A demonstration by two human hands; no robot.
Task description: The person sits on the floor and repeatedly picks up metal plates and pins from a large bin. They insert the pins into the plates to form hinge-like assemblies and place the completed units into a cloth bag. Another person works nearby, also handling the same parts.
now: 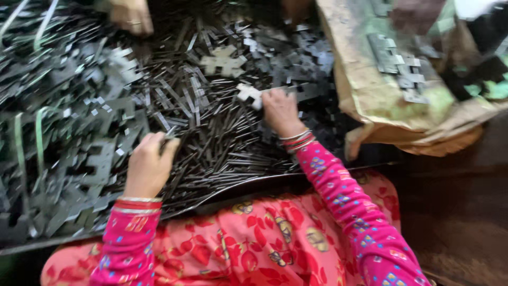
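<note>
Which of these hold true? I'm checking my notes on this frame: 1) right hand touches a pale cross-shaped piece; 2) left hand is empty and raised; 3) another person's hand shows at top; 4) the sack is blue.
1) True: the right hand grips the cross-shaped piece.
2) False: the left hand rests on the pile of dark metal strips, fingers curled on some.
3) True: another person's hand.
4) False: the sack is brown.

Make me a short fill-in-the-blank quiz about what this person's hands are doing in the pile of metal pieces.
1. The right hand grips a pale ____-shaped metal piece.
2. The left hand rests on a heap of thin dark metal ____.
3. Both sleeves are mainly ____ in colour.
4. At the upper right lies a torn brown ____ holding more metal pieces.

Missing words: cross; strips; pink; sack
</note>
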